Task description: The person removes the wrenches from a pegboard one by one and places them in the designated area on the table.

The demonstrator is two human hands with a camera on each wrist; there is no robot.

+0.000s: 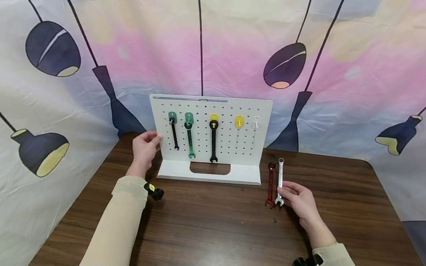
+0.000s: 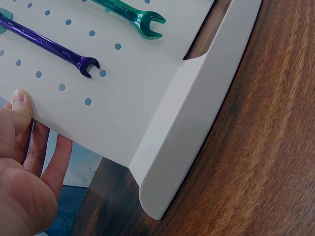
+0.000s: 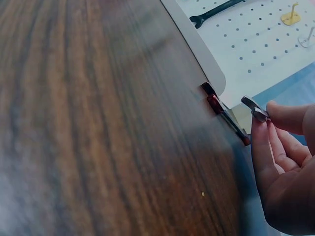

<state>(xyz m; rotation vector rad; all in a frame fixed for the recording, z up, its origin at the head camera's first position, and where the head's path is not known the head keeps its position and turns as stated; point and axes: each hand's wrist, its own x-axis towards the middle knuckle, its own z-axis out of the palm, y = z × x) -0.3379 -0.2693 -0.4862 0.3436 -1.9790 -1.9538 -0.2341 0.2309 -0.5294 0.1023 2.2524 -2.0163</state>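
Note:
A white pegboard [image 1: 249, 175] stands on the table. My left hand [image 1: 145, 150] grips its left edge, thumb on the front face and fingers behind. From its hooks hang a small purple wrench [image 2: 49, 45], a green wrench [image 1: 190, 140] and a black wrench [image 1: 213, 142]. To the right of the board, my right hand [image 1: 299, 201] pinches a silver combination wrench [image 1: 280, 177] between thumb and fingers. In the right wrist view the wrench's open end [image 3: 256, 109] sticks out past the fingertips. A red wrench [image 1: 270, 185] lies on the tabletop just left of it.
A yellow hook [image 1: 239, 122] and a clear hook [image 1: 256, 122] on the board's right side carry nothing. The brown wooden table [image 1: 220, 246] reaches back to a patterned cloth [image 1: 237, 30] hung behind the board. Black wrist cameras [image 1: 303, 264] sit on both forearms.

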